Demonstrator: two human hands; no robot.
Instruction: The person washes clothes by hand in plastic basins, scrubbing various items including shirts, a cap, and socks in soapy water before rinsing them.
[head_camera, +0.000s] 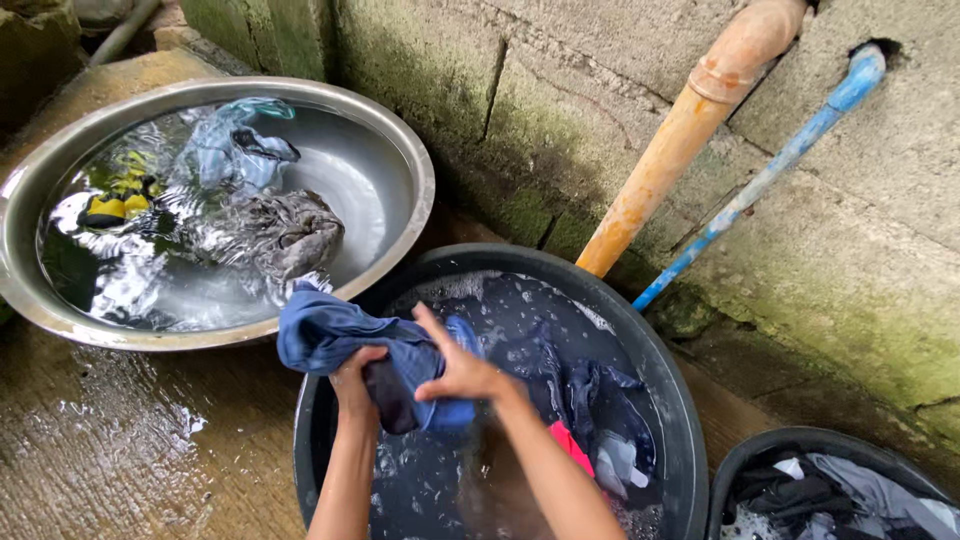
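Over the black tub (680, 420), which serves as the landmark for everything else, both hands work a blue garment (330, 340) lifted clear of the dark, soapy water. From the head view, the left hand (352, 385) is curled tight around a bunched fold of the cloth from below, fingers closed on it. The right hand (462, 370) lies over the same wad from above, its fingers wrapped and pressing down, thumb raised. Held this way, the two grips squeeze the fabric between them, and the loose end of the garment hangs out past the tub's left rim. The cloth is held above the water so that drips would fall back into the tub.

More clothes soak in the tub under the forearms, dark blue pieces and a pink one (572, 445). Up and left of the tub, touching its rim, sits a wide metal basin (405, 160) of clearer water with a pale blue cloth (235, 150), a grey one (290, 235) and a yellow-and-black item (115, 200). Right of the tub, a second dark tub (740, 470) holds grey and black laundry. Behind the tub, an orange pipe (670, 160) and a thin blue pipe (770, 170) slant down the mossy block wall (560, 90), crowding the far rim. Wet concrete floor (130, 440) lies to the left.
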